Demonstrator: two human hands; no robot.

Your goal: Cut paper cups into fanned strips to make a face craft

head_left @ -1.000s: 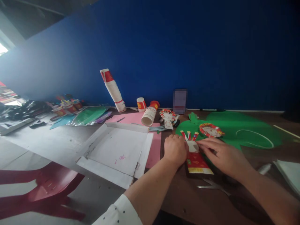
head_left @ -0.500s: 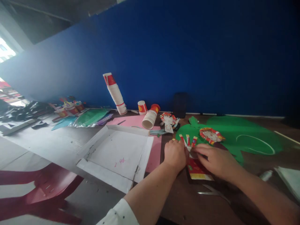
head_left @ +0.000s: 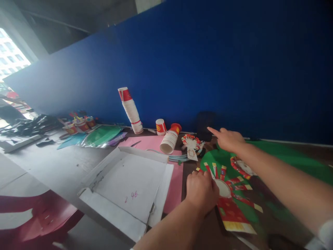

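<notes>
Blue wall [head_left: 166, 62] behind a dark tabletop [head_left: 208, 234]; clock positions run from the middle of the view. At 4 o'clock lies a paper cutout [head_left: 223, 188], a pale disc with red, yellow-tipped strips fanning outward and a broad red panel below. At 5 o'clock, the left hand [head_left: 201, 191] is curled over its near-left side, probably to steady it; the fingertips are hidden, so I cannot tell whether they pinch anything. At 3 o'clock, the right hand [head_left: 230, 139] points with the index finger, other fingers folded, at a dark rectangle [head_left: 205, 123] upright against the wall, perhaps a phone propped for viewing. Whether they touch is unclear. Toward 7 o'clock, a shallow white box [head_left: 130, 180] bears handwritten "46" and a small mark, possibly "2". Between 9 and 10, a tall cup stack [head_left: 130, 111] leans; the cups' yellow emblems are unreadable.
</notes>
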